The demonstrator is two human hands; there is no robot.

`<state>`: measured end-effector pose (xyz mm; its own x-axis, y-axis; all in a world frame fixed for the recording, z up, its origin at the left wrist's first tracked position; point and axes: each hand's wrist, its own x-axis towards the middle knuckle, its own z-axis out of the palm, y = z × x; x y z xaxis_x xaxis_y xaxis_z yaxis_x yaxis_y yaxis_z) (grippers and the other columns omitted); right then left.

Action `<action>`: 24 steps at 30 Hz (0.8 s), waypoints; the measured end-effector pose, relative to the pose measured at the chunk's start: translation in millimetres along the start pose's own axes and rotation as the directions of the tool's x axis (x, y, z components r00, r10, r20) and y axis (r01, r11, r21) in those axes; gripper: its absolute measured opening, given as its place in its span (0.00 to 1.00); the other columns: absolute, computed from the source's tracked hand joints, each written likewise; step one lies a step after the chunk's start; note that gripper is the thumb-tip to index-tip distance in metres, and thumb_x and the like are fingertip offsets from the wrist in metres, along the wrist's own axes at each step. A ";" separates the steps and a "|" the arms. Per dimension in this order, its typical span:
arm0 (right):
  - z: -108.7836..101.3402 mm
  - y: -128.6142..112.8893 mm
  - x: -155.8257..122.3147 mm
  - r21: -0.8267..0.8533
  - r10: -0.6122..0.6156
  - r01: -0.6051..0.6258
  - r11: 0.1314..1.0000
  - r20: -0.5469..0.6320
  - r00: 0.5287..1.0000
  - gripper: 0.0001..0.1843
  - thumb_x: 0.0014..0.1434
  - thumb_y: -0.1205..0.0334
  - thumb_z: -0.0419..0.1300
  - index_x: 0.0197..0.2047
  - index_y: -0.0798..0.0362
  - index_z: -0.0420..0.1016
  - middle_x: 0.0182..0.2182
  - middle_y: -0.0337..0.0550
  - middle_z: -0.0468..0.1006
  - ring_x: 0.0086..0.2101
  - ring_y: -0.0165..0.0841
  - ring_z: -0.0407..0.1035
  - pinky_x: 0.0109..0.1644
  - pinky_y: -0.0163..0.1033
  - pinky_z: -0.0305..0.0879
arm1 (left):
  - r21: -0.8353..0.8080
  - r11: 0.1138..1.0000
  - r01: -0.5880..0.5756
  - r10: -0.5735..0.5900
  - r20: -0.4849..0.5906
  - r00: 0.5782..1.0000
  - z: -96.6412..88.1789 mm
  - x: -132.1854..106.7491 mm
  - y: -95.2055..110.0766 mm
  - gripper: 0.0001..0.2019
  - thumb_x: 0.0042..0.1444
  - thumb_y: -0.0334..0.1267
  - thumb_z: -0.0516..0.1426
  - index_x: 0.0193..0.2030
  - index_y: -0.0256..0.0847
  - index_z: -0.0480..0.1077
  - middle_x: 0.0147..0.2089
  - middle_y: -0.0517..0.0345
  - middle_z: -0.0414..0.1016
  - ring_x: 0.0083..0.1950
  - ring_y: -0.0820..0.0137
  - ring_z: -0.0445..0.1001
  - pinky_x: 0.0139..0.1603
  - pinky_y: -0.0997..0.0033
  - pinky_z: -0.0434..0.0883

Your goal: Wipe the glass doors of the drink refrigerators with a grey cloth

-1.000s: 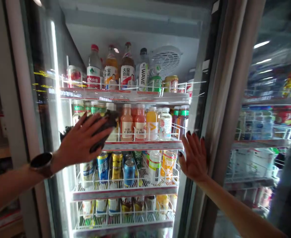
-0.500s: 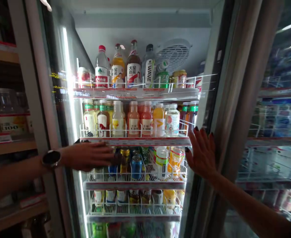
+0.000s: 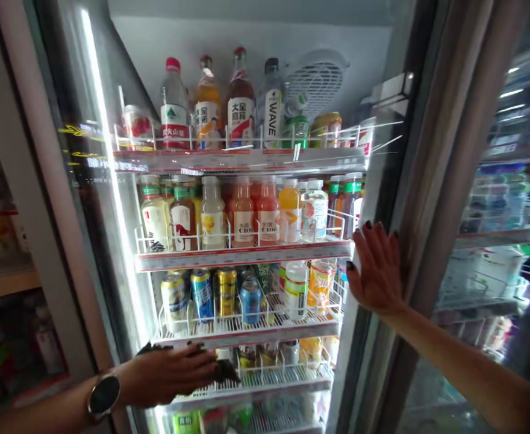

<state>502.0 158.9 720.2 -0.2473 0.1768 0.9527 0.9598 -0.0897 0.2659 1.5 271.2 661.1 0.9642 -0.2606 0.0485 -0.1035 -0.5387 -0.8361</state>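
My left hand [image 3: 170, 375], with a watch [image 3: 104, 395] at the wrist, is low on the left, in front of the lower shelves. Its fingers stretch to the right over a dark, crumpled cloth [image 3: 227, 371], which pokes out past the fingertips and behind the hand. Most of the cloth is hidden under the palm. My right hand [image 3: 377, 271] rests flat with fingers spread near the right frame of a glass door [image 3: 88, 199], and nothing shows in it. Reflected lights and yellow marks lie across the glass.
Behind the glass, a lit fridge holds bottles [image 3: 240, 102] on the top shelf, juice bottles [image 3: 268, 211] below, and cans [image 3: 250, 301] lower down. A metal door frame [image 3: 432, 217] rises on the right. More stocked shelves [image 3: 495, 238] stand beyond it.
My left hand has moved downward with the dark cloth, from the can shelf to the shelf below. My right hand stays on the door. The view has shifted slightly.
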 end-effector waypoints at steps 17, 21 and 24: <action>-9.5 -12.4 8.4 0.260 0.068 -0.058 0.964 -0.030 0.997 0.41 0.73 0.60 0.49 0.81 0.47 0.33 0.78 0.45 0.53 0.77 0.44 0.42 0.80 0.62 0.39 | 0.011 0.833 0.554 -0.547 -0.142 0.825 -42.3 174.9 -54.9 0.35 0.61 0.49 0.59 0.76 0.58 0.59 0.75 0.57 0.65 0.80 0.54 0.52 0.82 0.40 0.40; -12.7 -12.5 9.6 0.308 0.060 -0.054 0.950 -0.008 0.998 0.41 0.73 0.61 0.49 0.81 0.48 0.32 0.77 0.46 0.54 0.78 0.42 0.39 0.80 0.61 0.37 | -0.004 0.951 0.310 -0.310 -0.068 0.948 -29.2 165.7 -41.8 0.28 0.65 0.52 0.56 0.71 0.57 0.66 0.71 0.62 0.71 0.79 0.61 0.55 0.83 0.47 0.34; -13.8 -12.7 9.3 0.343 0.068 -0.069 0.937 0.013 0.998 0.41 0.73 0.62 0.49 0.81 0.48 0.31 0.77 0.47 0.55 0.78 0.43 0.40 0.80 0.61 0.37 | -0.008 0.936 0.351 -0.351 -0.033 0.936 -26.5 163.2 -41.0 0.28 0.65 0.53 0.57 0.71 0.58 0.65 0.71 0.61 0.71 0.78 0.60 0.57 0.82 0.46 0.37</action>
<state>485.7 148.2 727.7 -0.1796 0.1833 0.9665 0.9616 0.2402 0.1332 156.6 229.5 717.7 0.9304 -0.0814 0.3573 0.2397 -0.6025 -0.7613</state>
